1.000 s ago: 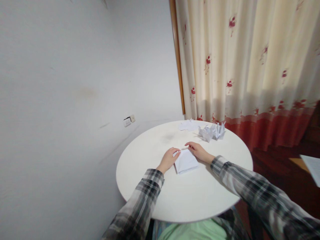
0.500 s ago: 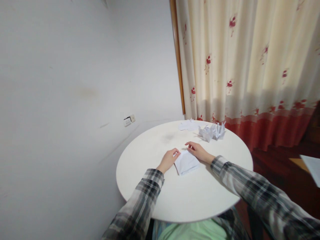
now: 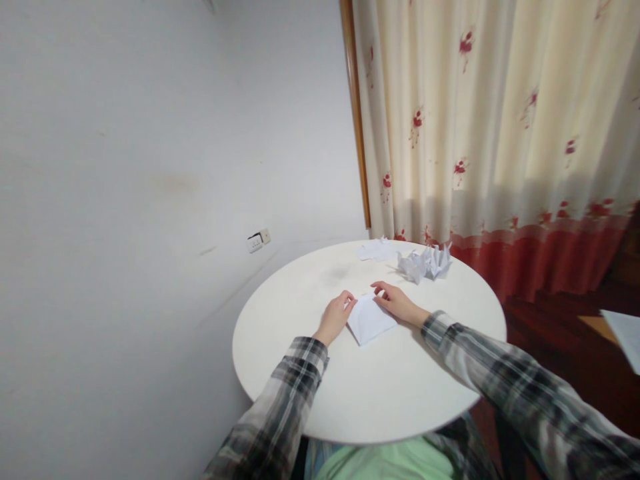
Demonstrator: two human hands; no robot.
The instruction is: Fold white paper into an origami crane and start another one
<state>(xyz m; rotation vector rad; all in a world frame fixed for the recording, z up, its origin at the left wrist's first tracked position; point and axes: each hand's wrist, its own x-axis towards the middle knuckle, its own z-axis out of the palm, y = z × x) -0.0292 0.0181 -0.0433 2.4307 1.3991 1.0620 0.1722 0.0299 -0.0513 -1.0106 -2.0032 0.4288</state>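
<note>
On smooth white tabletop (image 3: 280,347), both hands (image 3: 365,308) touch angular folded paper (image 3: 370,320)

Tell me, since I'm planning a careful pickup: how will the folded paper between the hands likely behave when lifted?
The folded paper looks thin, so it is probably light. Being folded, it may flex or open if held by one edge. Its flat shape makes rolling unlikely.

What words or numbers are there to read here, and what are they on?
I can't read any.
The folded paper and crumpled-looking paper shapes show no readable writing.
Any print on the sheet at far right, or on the wall socket, is too small or blurred.
</note>
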